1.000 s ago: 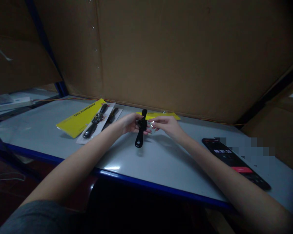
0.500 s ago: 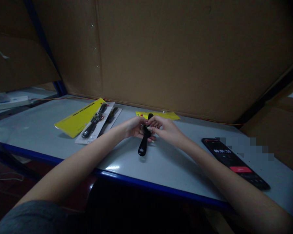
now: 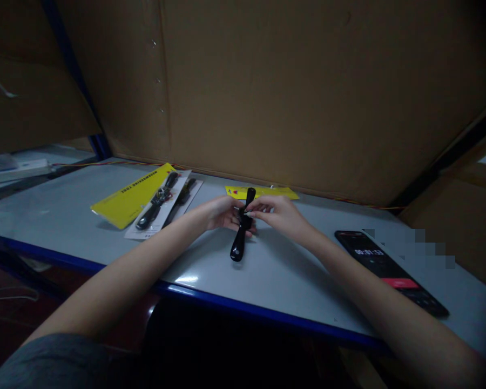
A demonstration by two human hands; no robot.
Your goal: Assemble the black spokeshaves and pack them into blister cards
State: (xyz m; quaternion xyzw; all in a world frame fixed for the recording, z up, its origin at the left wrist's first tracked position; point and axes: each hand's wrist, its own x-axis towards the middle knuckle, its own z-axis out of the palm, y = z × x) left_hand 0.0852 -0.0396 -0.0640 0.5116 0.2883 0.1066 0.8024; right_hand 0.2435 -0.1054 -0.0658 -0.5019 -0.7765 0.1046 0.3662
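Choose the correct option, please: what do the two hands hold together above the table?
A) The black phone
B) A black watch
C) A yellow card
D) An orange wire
B: the left hand and the right hand both pinch the black watch near its middle.

Around the black watch strap [image 3: 238, 237] between your left hand [image 3: 224, 213] and right hand [image 3: 277, 213], you have room at 6 o'clock over the grey tabletop [image 3: 275, 281] to its blue edge [image 3: 243, 309]. In your way: carded watch straps [image 3: 157, 202] at 10 o'clock, a yellow card [image 3: 267, 192] at 12, a black phone [image 3: 389, 270] at 4.
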